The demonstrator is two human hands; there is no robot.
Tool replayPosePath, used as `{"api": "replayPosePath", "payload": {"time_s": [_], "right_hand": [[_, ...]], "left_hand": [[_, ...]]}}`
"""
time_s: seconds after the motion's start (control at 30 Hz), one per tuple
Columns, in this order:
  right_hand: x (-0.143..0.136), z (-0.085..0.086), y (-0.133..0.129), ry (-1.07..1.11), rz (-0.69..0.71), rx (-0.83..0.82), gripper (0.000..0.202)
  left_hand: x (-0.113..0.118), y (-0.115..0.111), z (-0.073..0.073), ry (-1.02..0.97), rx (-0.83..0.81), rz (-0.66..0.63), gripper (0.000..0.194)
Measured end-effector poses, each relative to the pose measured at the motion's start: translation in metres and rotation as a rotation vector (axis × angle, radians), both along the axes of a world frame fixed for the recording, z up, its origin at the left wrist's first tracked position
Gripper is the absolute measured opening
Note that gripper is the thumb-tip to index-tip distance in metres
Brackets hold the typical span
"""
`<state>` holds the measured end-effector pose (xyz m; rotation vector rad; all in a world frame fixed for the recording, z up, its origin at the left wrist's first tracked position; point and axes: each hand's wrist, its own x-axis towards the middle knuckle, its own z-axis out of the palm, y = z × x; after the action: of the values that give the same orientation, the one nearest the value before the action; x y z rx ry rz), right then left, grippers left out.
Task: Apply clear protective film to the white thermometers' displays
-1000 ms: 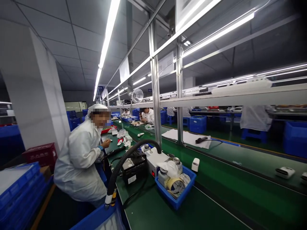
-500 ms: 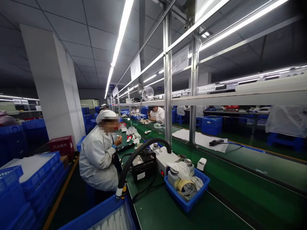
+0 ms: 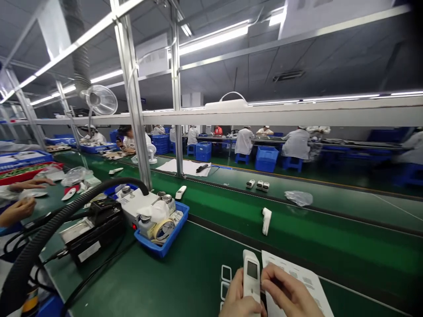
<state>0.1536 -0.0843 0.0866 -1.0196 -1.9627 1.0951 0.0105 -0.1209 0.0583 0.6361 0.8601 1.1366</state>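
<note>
Head view: at 6 o'clock on the green bench [image 3: 185, 281], the left hand [image 3: 238, 300] grips a white handheld device [image 3: 251, 277] upright, screen showing, while the right hand [image 3: 288, 294] pinches its side over a printed sheet [image 3: 297, 277]; work looks mid-step, more units waiting at 12 o'clock. A second ago the camera faced a seated co-worker, no hands visible

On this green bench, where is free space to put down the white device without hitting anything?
Bare green mat lies between the blue tray and the left hand, which holds the white handheld device with the right hand. The paper sheet borders the right. Left of the tray it is crowded: black box, hose.
</note>
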Motion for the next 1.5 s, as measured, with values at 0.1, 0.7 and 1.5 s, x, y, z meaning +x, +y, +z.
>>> {"api": "replayPosePath", "payload": {"time_s": [0.1, 0.7, 1.5], "right_hand": [[-0.008, -0.001, -0.003, -0.037, -0.003, 0.022, 0.031], [-0.004, -0.001, -0.003, -0.002, -0.037, -0.042, 0.037], [-0.004, -0.004, -0.001, 0.029, -0.029, -0.071, 0.042]], "left_hand": [[0.001, -0.003, -0.003, 0.078, 0.021, -0.038, 0.066], [0.006, -0.005, -0.013, 0.190, 0.058, -0.123, 0.043], [0.013, -0.007, -0.018, 0.091, 0.002, -0.045, 0.059]]}}
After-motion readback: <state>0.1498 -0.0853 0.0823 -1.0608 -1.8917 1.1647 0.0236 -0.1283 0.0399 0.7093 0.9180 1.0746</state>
